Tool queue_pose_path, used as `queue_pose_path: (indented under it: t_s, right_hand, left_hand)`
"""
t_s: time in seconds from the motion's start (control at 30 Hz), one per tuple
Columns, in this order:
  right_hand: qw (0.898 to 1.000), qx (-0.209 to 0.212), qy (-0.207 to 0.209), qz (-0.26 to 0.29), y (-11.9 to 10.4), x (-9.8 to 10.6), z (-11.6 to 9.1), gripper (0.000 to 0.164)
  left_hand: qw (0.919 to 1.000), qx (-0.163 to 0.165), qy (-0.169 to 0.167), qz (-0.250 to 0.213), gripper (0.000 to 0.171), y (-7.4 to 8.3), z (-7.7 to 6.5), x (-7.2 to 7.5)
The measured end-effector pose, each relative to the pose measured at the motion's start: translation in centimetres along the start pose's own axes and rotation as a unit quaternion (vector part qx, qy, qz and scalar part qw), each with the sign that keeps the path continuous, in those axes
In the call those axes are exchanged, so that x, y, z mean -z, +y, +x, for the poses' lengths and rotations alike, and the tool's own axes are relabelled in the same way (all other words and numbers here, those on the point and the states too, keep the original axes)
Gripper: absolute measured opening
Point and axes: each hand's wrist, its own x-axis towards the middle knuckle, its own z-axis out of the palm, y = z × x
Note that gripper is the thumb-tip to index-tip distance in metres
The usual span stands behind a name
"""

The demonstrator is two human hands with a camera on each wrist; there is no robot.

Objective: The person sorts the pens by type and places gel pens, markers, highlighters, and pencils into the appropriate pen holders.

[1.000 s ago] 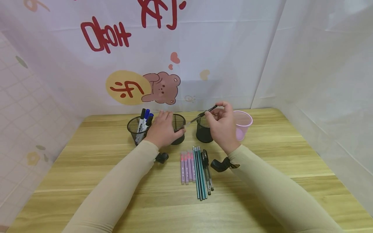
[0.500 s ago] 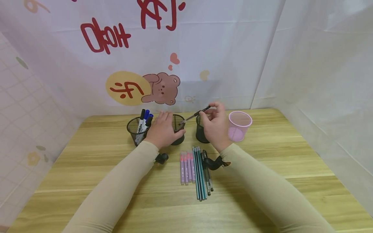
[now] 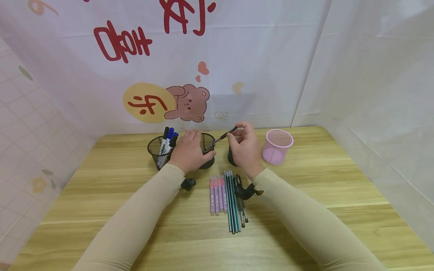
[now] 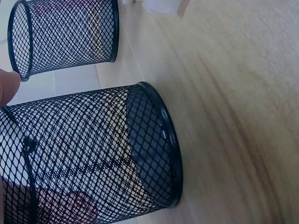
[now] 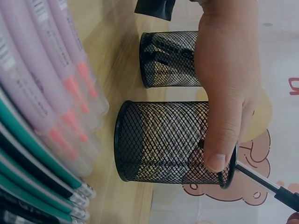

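Pinching slim black-and-clear pen (image 3: 222,136), right hand (image 3: 246,148) keeps narrow grip; pen slants, lower end at mouth of round black mesh cup (image 3: 208,162). Left hand (image 3: 190,152) holds that cup, thumb against near side. Left: black mesh holder (image 3: 157,159) with capped white markers (image 3: 164,145). Right: pink mesh cup (image 3: 279,152). Nearer, on wooden table (image 3: 88,188): lilac highlighters (image 3: 217,199), teal pencils (image 3: 232,205).

Left forearm (image 3: 135,222) and right forearm (image 3: 313,222) reach forward, sleeved to the wrist, converging. Left grip (image 3: 190,151): back of hand uppermost, fingers directed forward, thumb spread toward the right. Right grip (image 3: 246,148): thumb and forefinger pinched, directed leftward.
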Motion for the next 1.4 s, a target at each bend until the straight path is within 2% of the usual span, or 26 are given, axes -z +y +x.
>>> queue_pose_path:
  t_s: [0.6, 1.1, 1.4]
  right_hand:
    - [0.997, -0.020, -0.030, -0.063, -0.1, -1.6, -0.9, 0.029]
    - [0.994, -0.044, -0.080, -0.056, -0.1, -2.6, -1.7, 0.027]
    - [0.990, -0.059, -0.107, -0.072, 0.1, -2.9, -2.1, 0.028]
  left_hand:
    - [1.0000, 0.003, -0.003, -0.007, 0.101, 0.1, -0.2, 0.1]
    - [1.0000, 0.003, 0.006, 0.000, 0.099, 0.1, -0.2, 0.2]
    - [1.0000, 0.004, 0.004, 0.002, 0.100, 0.2, -0.3, 0.2]
